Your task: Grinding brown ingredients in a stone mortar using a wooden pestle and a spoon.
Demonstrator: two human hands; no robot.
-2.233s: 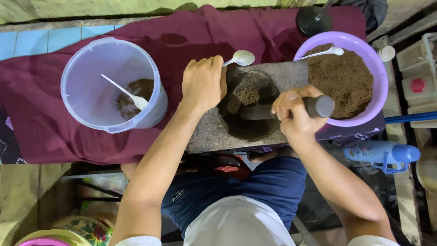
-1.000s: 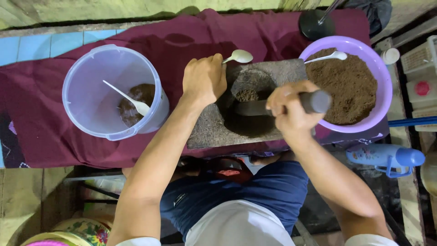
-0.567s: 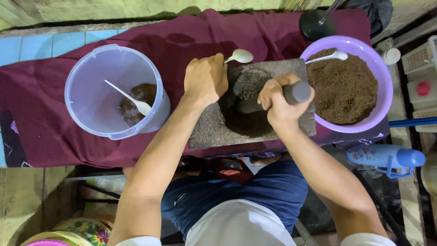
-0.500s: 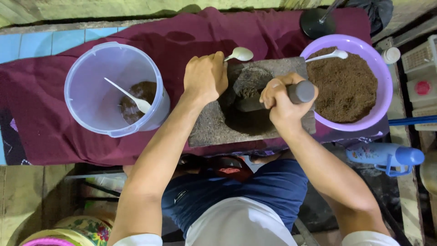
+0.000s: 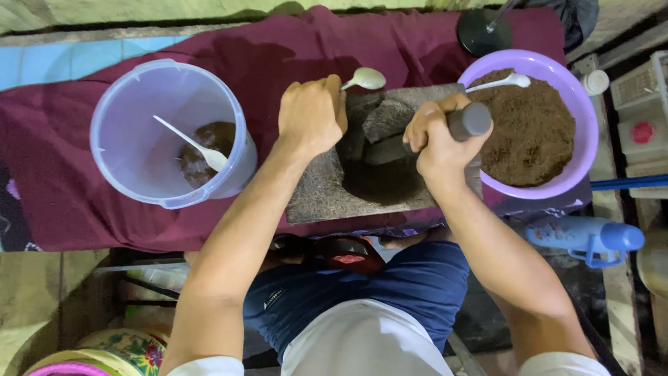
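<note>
Right hand [image 5: 438, 143] grips a smooth cylindrical pestle [image 5: 467, 122] over the rough stone mortar [image 5: 320, 198].

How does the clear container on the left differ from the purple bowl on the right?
The clear container is tall and see-through, with only a small dark brown lump at its bottom; the purple bowl is shallow and opaque, nearly full of brown powder. The container lies apart from both hands; the bowl sits beside the right hand. Each holds a white spoon.

My left hand [image 5: 311, 113] is curled into a loose fist, knuckles up, forearm stretched forward, while my right hand [image 5: 437, 139] is clenched tight, its arm angling inward.
</note>
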